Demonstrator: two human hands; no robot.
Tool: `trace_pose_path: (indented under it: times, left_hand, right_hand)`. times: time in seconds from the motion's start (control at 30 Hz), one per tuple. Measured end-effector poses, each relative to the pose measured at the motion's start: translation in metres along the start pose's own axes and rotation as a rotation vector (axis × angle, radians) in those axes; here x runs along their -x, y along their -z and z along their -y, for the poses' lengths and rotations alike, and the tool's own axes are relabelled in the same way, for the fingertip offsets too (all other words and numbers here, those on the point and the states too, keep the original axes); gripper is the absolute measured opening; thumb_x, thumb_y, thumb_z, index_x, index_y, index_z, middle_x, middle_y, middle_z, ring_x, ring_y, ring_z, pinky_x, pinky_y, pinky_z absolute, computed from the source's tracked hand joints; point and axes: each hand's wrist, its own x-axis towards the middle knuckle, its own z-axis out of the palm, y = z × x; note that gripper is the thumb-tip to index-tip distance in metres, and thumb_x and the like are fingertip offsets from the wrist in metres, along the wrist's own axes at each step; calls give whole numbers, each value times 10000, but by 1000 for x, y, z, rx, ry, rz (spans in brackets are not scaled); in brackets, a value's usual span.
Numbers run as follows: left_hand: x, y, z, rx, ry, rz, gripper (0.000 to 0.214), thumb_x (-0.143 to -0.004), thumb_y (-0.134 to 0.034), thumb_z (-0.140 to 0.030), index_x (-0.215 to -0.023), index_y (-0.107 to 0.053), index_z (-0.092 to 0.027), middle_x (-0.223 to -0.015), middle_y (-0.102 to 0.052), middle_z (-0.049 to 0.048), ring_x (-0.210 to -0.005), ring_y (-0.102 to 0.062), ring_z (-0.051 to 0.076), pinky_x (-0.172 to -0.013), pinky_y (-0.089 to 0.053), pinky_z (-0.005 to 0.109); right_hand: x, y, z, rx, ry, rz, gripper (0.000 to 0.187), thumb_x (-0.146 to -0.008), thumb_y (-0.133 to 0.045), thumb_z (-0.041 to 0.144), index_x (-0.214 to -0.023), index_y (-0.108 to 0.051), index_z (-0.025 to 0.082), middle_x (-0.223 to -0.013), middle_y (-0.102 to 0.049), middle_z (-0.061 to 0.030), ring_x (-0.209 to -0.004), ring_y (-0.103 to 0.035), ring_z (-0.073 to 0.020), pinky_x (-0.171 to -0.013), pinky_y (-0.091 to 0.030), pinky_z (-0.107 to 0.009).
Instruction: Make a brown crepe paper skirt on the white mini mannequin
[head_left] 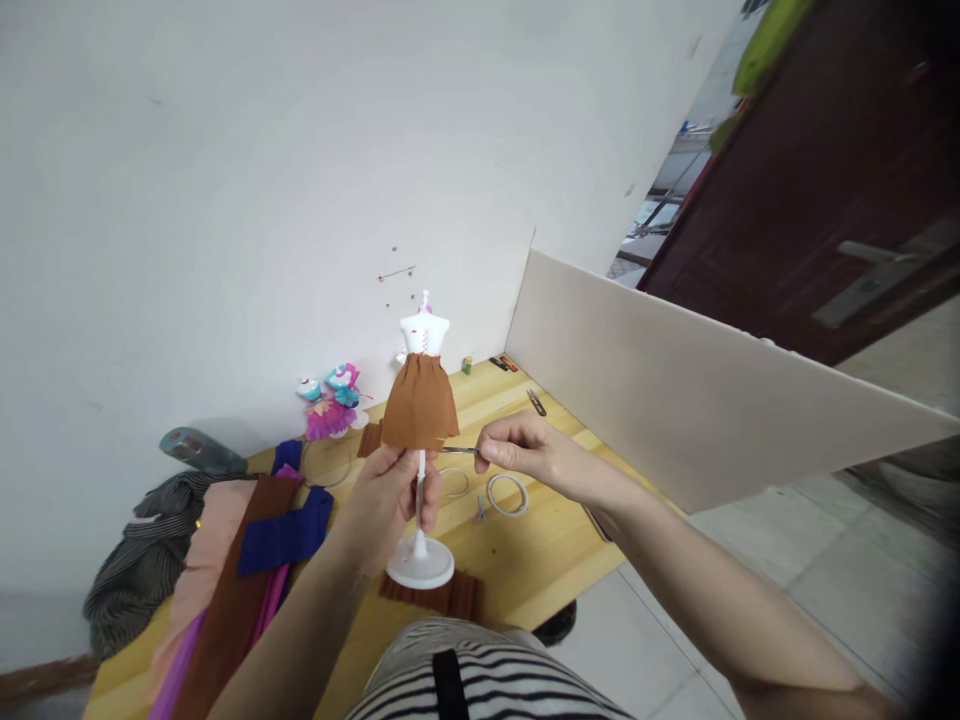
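Observation:
A small white doll mannequin on a round-based stand wears a gathered brown skirt. It is upright in front of me. My left hand is closed around the stand's pole just below the skirt, with the thumb close to the hem. To the right of the skirt, my right hand pinches a thin metal tool. The tool's tip reaches the hem's lower right edge. Its exact kind is too small to make out.
Folded fabrics and a striped cloth lie left on the wooden table. A white ring and thread snips lie right. Small doll clothes rest by the wall. A pale partition borders the right side.

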Motion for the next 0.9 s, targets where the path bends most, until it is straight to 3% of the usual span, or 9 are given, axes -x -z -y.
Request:
trace_pose_path:
  times: [0.53, 0.73, 0.9]
  left_hand:
    - [-1, -2, 2, -10, -5, 31, 306, -727, -651, -422, -804, -506, -163, -468, -523, -53, -357, -440, 75, -395, -321, 203]
    - [-1, -2, 2, -7, -46, 12, 275, -754, -634, -405, -806, -504, -170, -469, -510, -56, -362, -440, 79, -390, -319, 202]
    - [-1, 2, 4, 58, -13, 72, 258, -776, -627, -394, -826, -506, -172, -486, -517, -56, -371, -449, 78, -393, -332, 195]
  right_hand:
    - [-2, -3, 4, -145, 36, -12, 498, -793, -558, 596, -659, -630, 122, -486, -248, 80, -471, -203, -75, -470, -141, -262]
    - [1, -2, 4, -63, 16, -19, 520, -797, -537, 622, -649, -619, 131, -502, -260, 72, -488, -216, -79, -480, -151, -259]
    - [5, -1, 3, 10, -4, 35, 552, -777, -530, 656, -654, -617, 125, -507, -294, 68, -490, -240, -77, -480, -177, -254]
